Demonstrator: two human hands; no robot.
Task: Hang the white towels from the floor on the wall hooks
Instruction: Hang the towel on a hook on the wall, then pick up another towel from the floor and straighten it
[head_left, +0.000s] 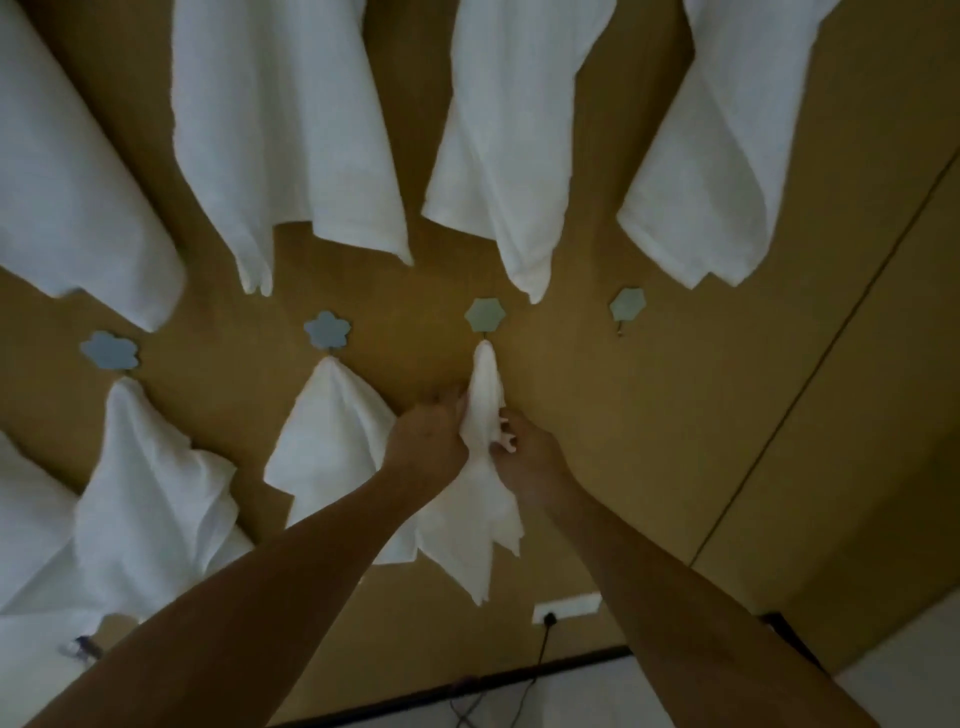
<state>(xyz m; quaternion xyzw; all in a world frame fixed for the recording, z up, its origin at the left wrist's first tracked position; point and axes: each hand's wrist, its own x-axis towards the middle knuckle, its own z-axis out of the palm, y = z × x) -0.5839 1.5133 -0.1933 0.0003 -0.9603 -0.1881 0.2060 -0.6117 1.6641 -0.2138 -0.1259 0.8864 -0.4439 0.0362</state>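
Note:
A white towel (485, 395) hangs by its tip from the green hexagon hook (484, 315) on the tan wall. My left hand (428, 441) grips the towel's left side a little below the hook. On the towel's right side my right hand (522, 447) pinches it with curled fingers. The towel's lower part (467, 530) falls between my forearms. Two more white towels (337, 431) (150, 499) hang from the blue flower hooks (327, 329) (110, 351) to the left. A second green hexagon hook (627, 305) to the right is bare.
Several larger white towels (280, 135) hang from a higher row across the top. A white wall socket (566, 609) with a black cable sits low on the wall. A dark seam (831, 343) runs down the wall at the right. Pale floor (582, 696) shows at the bottom.

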